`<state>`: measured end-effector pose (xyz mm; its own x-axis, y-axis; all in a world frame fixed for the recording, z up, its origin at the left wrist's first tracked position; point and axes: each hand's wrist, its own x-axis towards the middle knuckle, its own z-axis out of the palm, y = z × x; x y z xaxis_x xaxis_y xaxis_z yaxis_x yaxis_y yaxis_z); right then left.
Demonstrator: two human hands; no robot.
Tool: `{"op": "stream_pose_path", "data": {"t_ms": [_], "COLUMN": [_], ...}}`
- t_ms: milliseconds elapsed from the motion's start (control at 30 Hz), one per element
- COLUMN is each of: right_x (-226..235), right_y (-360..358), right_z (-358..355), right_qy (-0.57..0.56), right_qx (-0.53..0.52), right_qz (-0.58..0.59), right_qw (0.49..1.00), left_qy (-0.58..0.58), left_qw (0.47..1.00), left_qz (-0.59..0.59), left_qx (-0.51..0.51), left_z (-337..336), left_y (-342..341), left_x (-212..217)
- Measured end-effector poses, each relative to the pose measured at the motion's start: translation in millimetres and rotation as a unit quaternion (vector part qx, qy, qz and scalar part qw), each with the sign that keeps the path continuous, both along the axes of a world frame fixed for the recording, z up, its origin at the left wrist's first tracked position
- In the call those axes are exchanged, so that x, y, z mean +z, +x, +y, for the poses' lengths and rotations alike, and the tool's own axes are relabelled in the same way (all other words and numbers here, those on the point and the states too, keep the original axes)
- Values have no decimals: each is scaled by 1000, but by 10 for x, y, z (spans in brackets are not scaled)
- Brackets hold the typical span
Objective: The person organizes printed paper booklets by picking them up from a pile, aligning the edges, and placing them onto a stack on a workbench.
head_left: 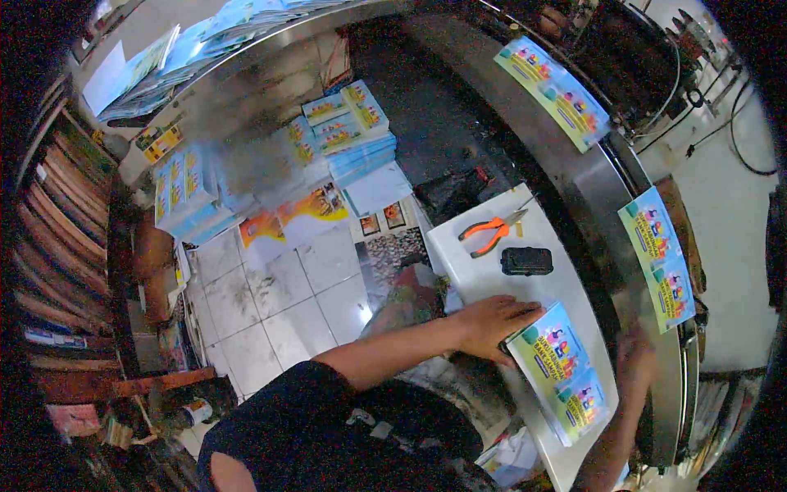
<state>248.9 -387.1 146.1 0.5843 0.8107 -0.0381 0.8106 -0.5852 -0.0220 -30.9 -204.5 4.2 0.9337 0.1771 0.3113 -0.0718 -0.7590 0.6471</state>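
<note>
Left hand [492, 324], grip unclear, beside a blue-and-yellow printed stack [561, 379] with colourful figures

The paper booklets [561, 373] at near right look glossy, the table [479, 283] smooth, the pliers [500, 228] metal with plastic grips [496, 239], the left floor tiles [328, 262] shiny.

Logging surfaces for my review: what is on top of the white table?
On the white table lie orange-handled pliers, a black case and a printed stack; the left hand touches its edge. The tabletop beneath the stack is covered, so anything there cannot be seen.
</note>
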Motion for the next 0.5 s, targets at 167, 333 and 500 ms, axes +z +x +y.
{"op": "stream_pose_path", "data": {"t_ms": [167,333,500], "right_x": [-167,-390,-312], "right_y": [-1243,-1352,-1191], "right_z": [-664,-753,-741], "right_qy": [-50,-21,48], "right_qx": [167,66,83], "right_qz": [29,56,64], "right_qw": [984,996,993], "left_qy": [-11,19,25], "left_qw": [1000,999,999], "left_qz": [-13,35,8], "left_qx": [2,31,32], "left_z": [-10,-43,-40], "left_y": [51,30,48], "left_x": [15,45,50]}}
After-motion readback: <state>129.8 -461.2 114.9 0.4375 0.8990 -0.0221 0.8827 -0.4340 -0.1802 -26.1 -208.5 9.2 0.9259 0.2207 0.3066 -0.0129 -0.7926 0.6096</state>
